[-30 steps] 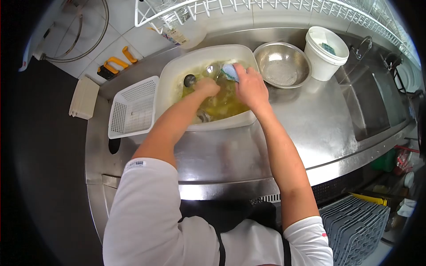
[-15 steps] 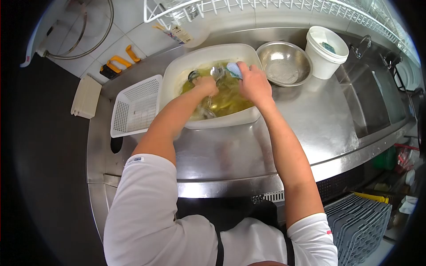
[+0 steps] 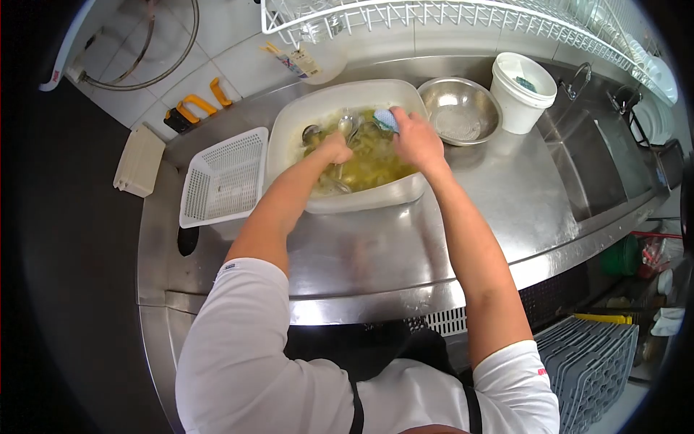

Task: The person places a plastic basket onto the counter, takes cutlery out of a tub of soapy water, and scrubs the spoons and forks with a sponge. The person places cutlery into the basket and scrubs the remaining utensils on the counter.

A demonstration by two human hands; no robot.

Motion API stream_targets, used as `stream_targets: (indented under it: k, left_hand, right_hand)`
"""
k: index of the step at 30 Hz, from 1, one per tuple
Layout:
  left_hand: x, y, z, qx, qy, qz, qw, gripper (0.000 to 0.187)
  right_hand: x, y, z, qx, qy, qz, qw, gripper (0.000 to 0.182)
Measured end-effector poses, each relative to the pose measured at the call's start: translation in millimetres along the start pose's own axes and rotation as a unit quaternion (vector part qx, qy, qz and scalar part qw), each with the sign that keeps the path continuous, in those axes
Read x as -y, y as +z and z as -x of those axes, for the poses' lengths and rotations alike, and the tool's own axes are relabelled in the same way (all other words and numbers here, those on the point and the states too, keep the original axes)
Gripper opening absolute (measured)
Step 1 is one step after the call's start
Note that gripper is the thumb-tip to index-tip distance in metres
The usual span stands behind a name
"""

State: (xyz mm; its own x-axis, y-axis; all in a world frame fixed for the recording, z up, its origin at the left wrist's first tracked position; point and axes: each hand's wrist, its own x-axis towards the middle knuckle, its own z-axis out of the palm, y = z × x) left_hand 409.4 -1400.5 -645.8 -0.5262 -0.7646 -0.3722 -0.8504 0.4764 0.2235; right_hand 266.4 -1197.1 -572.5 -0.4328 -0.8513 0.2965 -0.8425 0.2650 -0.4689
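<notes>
A large white plastic tub (image 3: 293,119) holds cloudy yellow-green water with several metal utensils in it. My left hand (image 3: 334,148) is closed around a metal spoon (image 3: 345,126) over the water, its bowl pointing away from me. The dark round bowl of a ladle (image 3: 311,132) lies by the tub's left wall, just beyond that hand. In my right hand (image 3: 419,141), the fingers grip a light-blue scrubbing sponge (image 3: 386,120) above the tub's right side. The sponge is apart from the spoon. Other utensils under the water are blurred.
Left of the tub stands a white perforated basket (image 3: 224,177). To its right are a steel bowl (image 3: 463,116) and a white bucket (image 3: 524,98), then a sink (image 3: 589,173). A white wire rack (image 3: 434,13) hangs above. Orange-handled tools (image 3: 195,106) are on the wall.
The view has shifted slightly. The spoon bowl shows more clearly beyond my left hand, and the sponge stays in my right hand at the tub's right side.
</notes>
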Motion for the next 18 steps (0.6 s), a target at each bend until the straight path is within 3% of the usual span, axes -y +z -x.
stream_targets:
  k: [3, 6, 10, 18]
  left_hand:
    - [-6, -2, 31, -0.010, 0.022, -0.048, 0.999, 0.059]
    - [-5, -2, 54, -0.069, 0.131, -0.117, 0.982, 0.052]
    - [-15, -15, 66, 0.000, 0.187, -0.150, 0.971, 0.053]
    - [-4, -20, 53, -0.162, 0.091, -0.018, 0.982, 0.060]
  right_hand:
    - [-1, 3, 2, -0.007, -0.011, -0.007, 1.000, 0.045]
    - [-1, 2, 0, -0.025, -0.021, -0.031, 0.999, 0.050]
    - [-4, 3, -2, -0.077, -0.017, -0.098, 0.992, 0.053]
    - [-15, 7, -7, -0.183, -0.027, -0.204, 0.961, 0.056]
